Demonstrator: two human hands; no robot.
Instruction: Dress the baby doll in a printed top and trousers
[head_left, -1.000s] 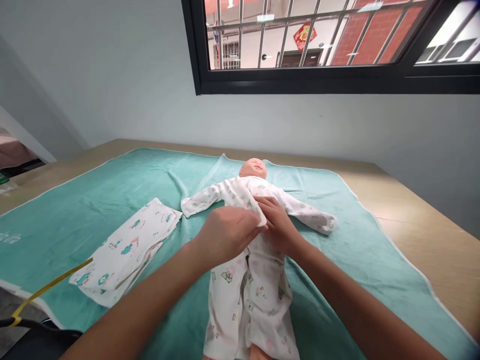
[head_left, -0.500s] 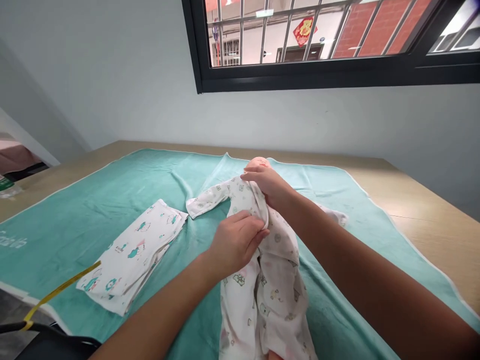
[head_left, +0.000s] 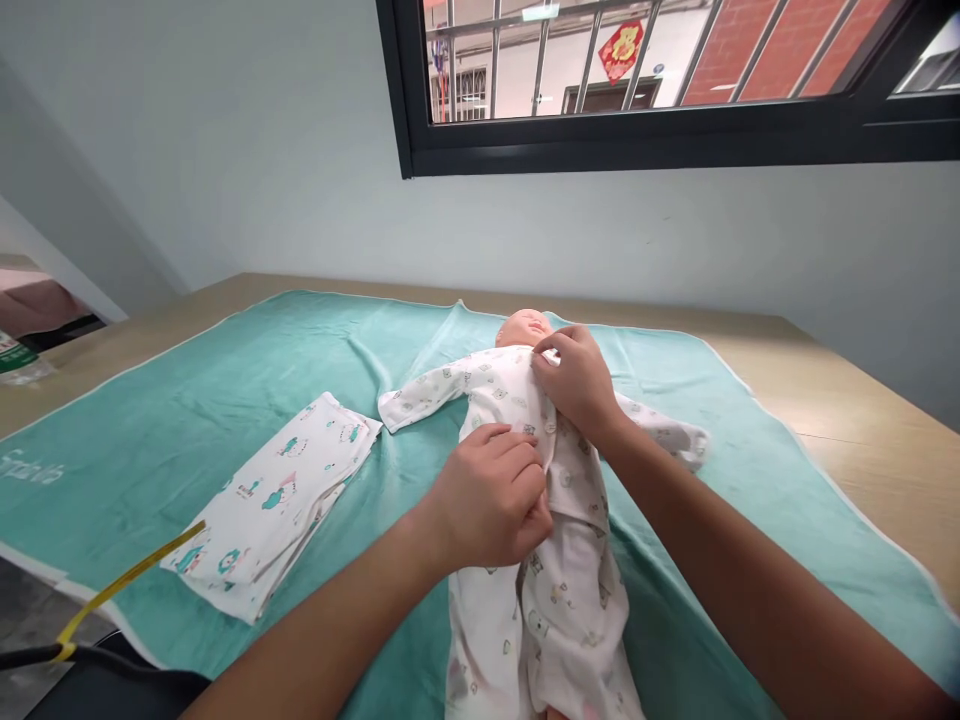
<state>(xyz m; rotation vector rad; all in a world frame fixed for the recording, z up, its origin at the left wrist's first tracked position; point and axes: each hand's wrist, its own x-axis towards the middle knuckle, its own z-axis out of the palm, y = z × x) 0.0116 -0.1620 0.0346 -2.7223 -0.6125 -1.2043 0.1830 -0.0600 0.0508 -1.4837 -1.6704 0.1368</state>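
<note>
A baby doll (head_left: 525,327) lies on its back on a teal towel (head_left: 225,400), dressed in a white printed romper (head_left: 559,590). My left hand (head_left: 491,495) is closed, pinching the romper's front fabric at the belly. At the doll's chest, just below the neck, my right hand (head_left: 577,380) grips the edge of the romper's front flap with curled fingers. The doll's sleeves are spread out to both sides.
A folded white garment with teal prints (head_left: 277,500) lies on the towel to the left of the doll. The towel covers a wooden table (head_left: 847,400) against a grey wall under a barred window (head_left: 660,70). A yellow strap (head_left: 112,590) hangs at the lower left.
My right hand moved from the doll's belly up to its chest, pulling the romper flap across and down onto the body. My left hand stayed at the belly, still pinching fabric.
</note>
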